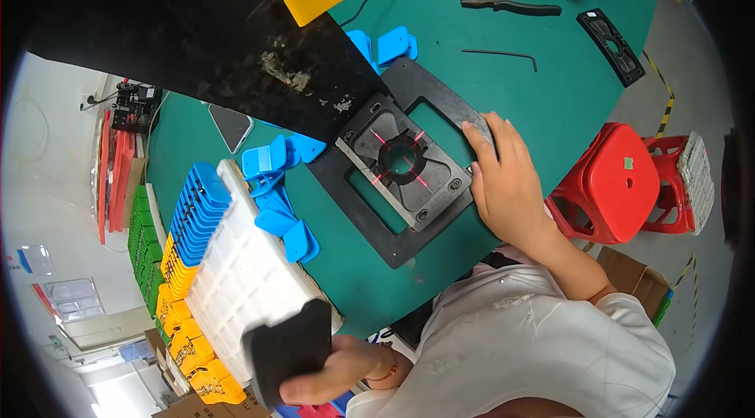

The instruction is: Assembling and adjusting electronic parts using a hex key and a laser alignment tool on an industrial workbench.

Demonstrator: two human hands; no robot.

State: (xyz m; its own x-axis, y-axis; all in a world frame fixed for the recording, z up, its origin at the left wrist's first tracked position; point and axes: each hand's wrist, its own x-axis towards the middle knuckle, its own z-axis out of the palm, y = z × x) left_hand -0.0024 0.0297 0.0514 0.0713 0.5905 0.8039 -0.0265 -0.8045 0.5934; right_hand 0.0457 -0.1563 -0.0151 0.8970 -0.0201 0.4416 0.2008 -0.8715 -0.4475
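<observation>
My left hand (pixel 342 371), low in the view, is closed round a dark, flat, blocky piece (pixel 292 349) that is smeared by motion. My right hand (pixel 507 182) lies with fingers stretched over the right edge of a black frame-like base plate (pixel 401 249), beside a metal fixture (pixel 434 196). That fixture has a round opening in its middle, crossed by red light lines. Rising over the base plate's far left side is a tall black panel (pixel 236 48), its surface scuffed.
Blue plastic pieces (pixel 275 213) lie left of the base plate. A white tray (pixel 252 284) stands beside rows of blue and yellow pieces. Farther back on the green table are pliers (pixel 511 4), a hex key (pixel 503 52) and a black plate (pixel 611 47). Red stools (pixel 613 182) stand right.
</observation>
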